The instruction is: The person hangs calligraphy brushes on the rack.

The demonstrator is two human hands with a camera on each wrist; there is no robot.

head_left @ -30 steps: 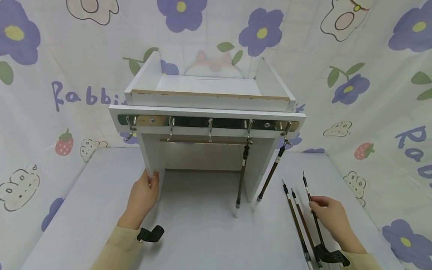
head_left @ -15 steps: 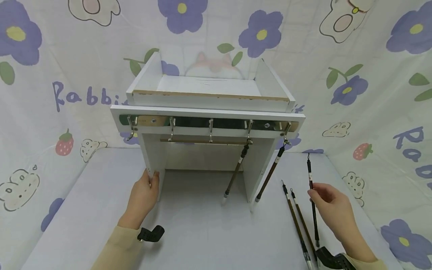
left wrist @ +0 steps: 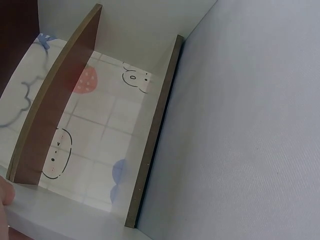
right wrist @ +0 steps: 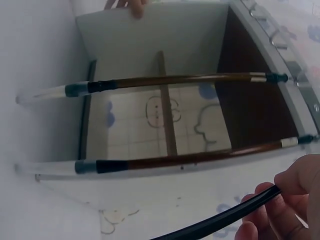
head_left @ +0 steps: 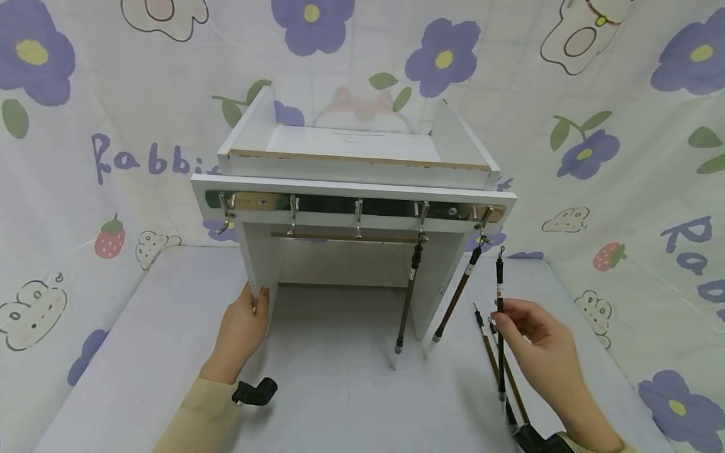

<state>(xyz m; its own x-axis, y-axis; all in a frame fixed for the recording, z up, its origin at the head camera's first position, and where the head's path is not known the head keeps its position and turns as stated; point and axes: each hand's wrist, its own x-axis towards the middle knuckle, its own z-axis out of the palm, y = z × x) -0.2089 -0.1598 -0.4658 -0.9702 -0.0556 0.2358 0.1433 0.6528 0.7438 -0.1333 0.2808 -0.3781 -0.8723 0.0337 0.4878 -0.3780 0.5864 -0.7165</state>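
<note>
A white wooden shelf rack (head_left: 357, 184) stands on the table, with a row of metal hooks (head_left: 359, 218) along its front. My left hand (head_left: 240, 330) grips the lower front edge of its left side panel (head_left: 255, 258). Two calligraphy brushes hang tip down from the right-hand hooks: one brush (head_left: 409, 296) from the second hook from the right, another brush (head_left: 456, 299) from the end hook. To the right of the rack, my right hand (head_left: 540, 352) pinches a dark calligraphy brush (head_left: 500, 346) upright, loop at the top. Its dark handle (right wrist: 215, 220) crosses the right wrist view.
More brushes (head_left: 517, 390) lie on the white table (head_left: 340, 390) beneath the right hand, partly covered by the held brush and the wrist camera. A patterned cloth (head_left: 566, 157) hangs behind the rack. The rack's open top tray (head_left: 354, 143) has raised sides.
My right hand has lifted the dark brush from the table, turned it upright and brought it left towards the rack. The inner hanging brush has swung. My left hand keeps its grip.
</note>
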